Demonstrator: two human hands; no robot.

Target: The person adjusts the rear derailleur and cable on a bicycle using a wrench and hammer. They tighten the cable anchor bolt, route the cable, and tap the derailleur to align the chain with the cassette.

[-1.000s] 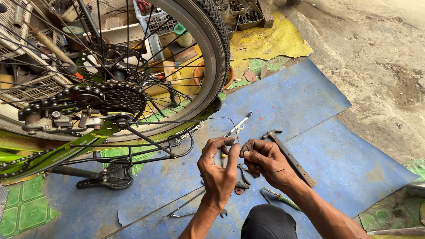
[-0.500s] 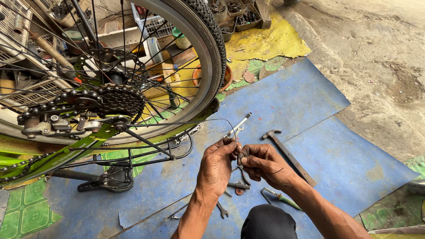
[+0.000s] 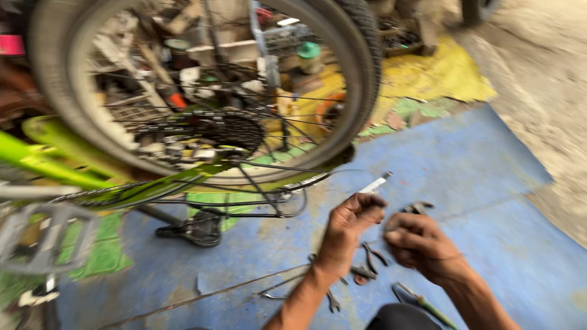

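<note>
My left hand [image 3: 350, 225] is shut around a small silver tube-shaped fitting [image 3: 375, 183] on the end of a thin cable [image 3: 342, 172] that loops back to the bicycle. My right hand [image 3: 420, 245] is curled into a fist just right of it, a little apart; blur hides whether anything is inside. A dark metal tool [image 3: 418, 207] shows just behind its knuckles. The upside-down bicycle has a green frame [image 3: 67, 168], and its rear wheel [image 3: 361, 91] with cassette [image 3: 229, 129] and chain stands up and left of both hands.
A blue mat [image 3: 477, 177] covers the ground. Pliers [image 3: 369, 256] and small parts lie under my hands, with a green-handled screwdriver [image 3: 423, 300] nearer me. The saddle [image 3: 194, 230] rests on the mat and a pedal [image 3: 43, 238] juts out at far left. Cluttered crates sit behind the wheel.
The view has swung left and blurred. My hands have drawn slightly apart, the left still on the cable fitting, the right lowered into a fist.
</note>
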